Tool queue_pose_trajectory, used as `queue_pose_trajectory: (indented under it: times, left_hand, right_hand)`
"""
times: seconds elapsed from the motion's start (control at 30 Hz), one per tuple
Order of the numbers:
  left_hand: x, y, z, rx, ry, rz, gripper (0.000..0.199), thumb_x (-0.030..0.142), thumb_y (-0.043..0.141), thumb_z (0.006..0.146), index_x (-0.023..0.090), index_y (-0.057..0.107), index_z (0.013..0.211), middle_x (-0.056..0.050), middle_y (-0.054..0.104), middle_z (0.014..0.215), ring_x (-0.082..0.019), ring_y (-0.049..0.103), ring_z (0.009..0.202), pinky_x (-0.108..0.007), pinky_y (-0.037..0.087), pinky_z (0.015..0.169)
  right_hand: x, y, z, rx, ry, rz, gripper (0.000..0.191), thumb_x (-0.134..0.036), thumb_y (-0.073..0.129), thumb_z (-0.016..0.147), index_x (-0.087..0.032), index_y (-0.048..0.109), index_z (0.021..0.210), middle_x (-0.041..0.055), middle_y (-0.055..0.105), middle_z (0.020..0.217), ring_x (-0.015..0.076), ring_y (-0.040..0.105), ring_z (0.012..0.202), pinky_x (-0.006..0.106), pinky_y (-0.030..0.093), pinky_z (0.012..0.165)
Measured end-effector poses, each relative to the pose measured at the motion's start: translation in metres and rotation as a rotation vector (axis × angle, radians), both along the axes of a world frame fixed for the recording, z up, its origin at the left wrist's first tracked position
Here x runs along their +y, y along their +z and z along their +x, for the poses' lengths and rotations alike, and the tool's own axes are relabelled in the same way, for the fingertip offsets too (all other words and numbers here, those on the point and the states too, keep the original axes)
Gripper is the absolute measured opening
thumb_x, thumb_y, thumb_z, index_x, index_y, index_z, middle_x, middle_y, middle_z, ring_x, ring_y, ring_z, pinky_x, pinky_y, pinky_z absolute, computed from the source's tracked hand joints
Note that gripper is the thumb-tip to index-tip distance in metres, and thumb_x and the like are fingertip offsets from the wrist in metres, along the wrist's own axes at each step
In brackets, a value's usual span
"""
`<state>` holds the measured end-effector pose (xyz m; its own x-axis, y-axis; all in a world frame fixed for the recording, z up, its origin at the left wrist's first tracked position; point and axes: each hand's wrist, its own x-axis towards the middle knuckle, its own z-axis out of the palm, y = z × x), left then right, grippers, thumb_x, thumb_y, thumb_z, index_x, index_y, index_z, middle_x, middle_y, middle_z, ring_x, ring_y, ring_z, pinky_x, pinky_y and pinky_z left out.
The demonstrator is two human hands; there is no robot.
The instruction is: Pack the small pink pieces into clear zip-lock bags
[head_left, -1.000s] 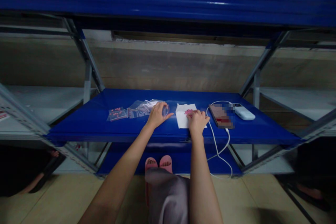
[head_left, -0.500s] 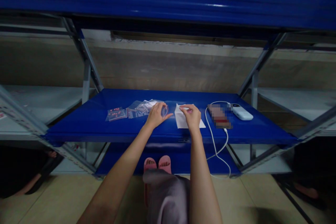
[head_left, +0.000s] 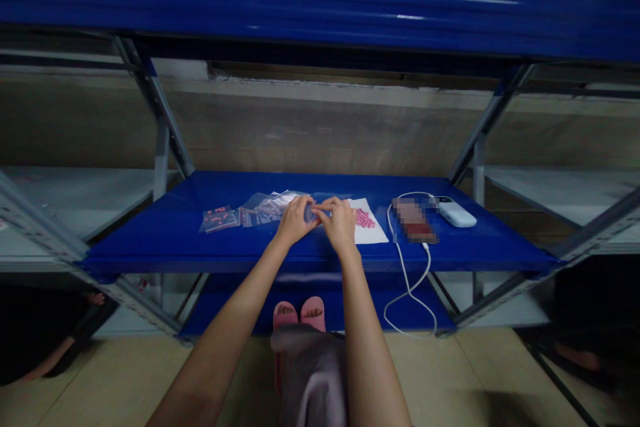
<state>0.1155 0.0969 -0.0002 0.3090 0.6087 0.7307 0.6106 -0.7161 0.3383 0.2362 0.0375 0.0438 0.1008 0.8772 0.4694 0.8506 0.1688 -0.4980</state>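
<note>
Filled bag: from my feed, a clear zip bag of pink tablets lies flat, well left of the white paper sheet.

Other bags: a loose stack of clear zip bags overlaps just right of the filled bag, left of the sheet. I cannot tell whether any of them hold tablets.

Left hand: the left hand is clenched in a pinch on a small clear bag, just left of the sheet.

Held bag: it stands between both hands, and the fingers hide whatever may be inside.

Right hand: the right hand hangs over the sheet's left edge, with its fingertips against the small clear bag. I cannot tell whether it is gripping.

Loose tablets: a small heap of pink tablets sits on the sheet, untouched by either hand.

Progress: one bag is filled, while the heap is still loose on the sheet.

Right of the sheet: a blurred-out phone is wired by a white cable to a white power bank. The cable loops over the shelf edge.

Surface: everything rests on a blue steel shelf deck.

Room: a grey concrete wall stands beyond the sheet, and pink slippers show below it.
</note>
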Motion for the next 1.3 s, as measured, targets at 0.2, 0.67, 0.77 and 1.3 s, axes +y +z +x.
queue_pose_trajectory:
  times: [0.2, 0.67, 0.77, 1.3]
  left_hand:
    - [-0.001, 0.000, 0.000, -0.019, 0.000, 0.003, 0.024, 0.029, 0.061, 0.073, 0.020, 0.046, 0.089, -0.005, 0.056, 0.089, -0.022, 0.055, 0.089, -0.035, 0.045, 0.079]
    - [-0.001, 0.002, -0.002, -0.003, -0.018, 0.001, 0.031, 0.044, 0.060, 0.075, 0.020, 0.046, 0.086, -0.004, 0.056, 0.086, -0.021, 0.054, 0.086, -0.035, 0.044, 0.078]
    - [-0.001, 0.002, -0.002, -0.003, -0.018, 0.004, 0.031, 0.045, 0.060, 0.075, 0.019, 0.045, 0.086, -0.004, 0.056, 0.086, -0.021, 0.054, 0.086, -0.035, 0.044, 0.078]
    - [0.000, 0.001, -0.002, 0.003, -0.014, 0.022, 0.031, 0.044, 0.059, 0.076, 0.019, 0.045, 0.087, -0.005, 0.056, 0.087, -0.020, 0.054, 0.086, -0.034, 0.044, 0.078]
  right_hand:
    - [0.001, -0.001, 0.000, 0.073, 0.011, 0.014, 0.024, -0.034, 0.047, 0.086, -0.028, 0.070, 0.088, 0.0014, 0.065, 0.095, 0.0185, 0.050, 0.093, 0.029, 0.029, 0.075]
    - [-0.017, -0.035, 0.075, -0.097, -0.569, -0.152, 0.022, -0.022, 0.053, 0.080, -0.019, 0.068, 0.096, 0.0124, 0.060, 0.105, 0.0280, 0.045, 0.099, 0.036, 0.027, 0.075]
    - [-0.013, -0.040, 0.073, -0.112, -0.543, -0.155, 0.020, -0.024, 0.053, 0.080, -0.020, 0.068, 0.092, 0.0106, 0.061, 0.103, 0.0273, 0.045, 0.098, 0.036, 0.027, 0.075]
    - [-0.007, -0.045, 0.065, -0.196, -0.505, -0.132, 0.019, -0.026, 0.052, 0.080, -0.018, 0.068, 0.087, 0.0115, 0.061, 0.100, 0.0271, 0.045, 0.096, 0.037, 0.026, 0.075]
